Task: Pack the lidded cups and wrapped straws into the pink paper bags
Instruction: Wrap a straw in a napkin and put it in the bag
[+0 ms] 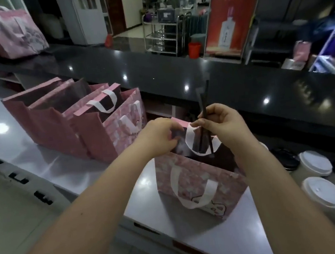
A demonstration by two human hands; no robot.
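Grey counter [97,171], pink paper bags [199,182] and lidded cups [322,193] on it.

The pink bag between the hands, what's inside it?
Dark wrapped straws poke down into the pink bag, pinched by the right hand. The left hand holds its rim. Deeper inside is dark and hidden by its front wall.

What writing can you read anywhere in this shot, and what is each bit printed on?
"大师" ends four gold characters on the red banner; the first two are too blurred to trust.
Smaller line beneath them: too blurred to read.
Label on the bottle pictured there: too small to read.
On the nearest pink bag: a printed pattern, no readable words.
On the cup lids: nothing legible.
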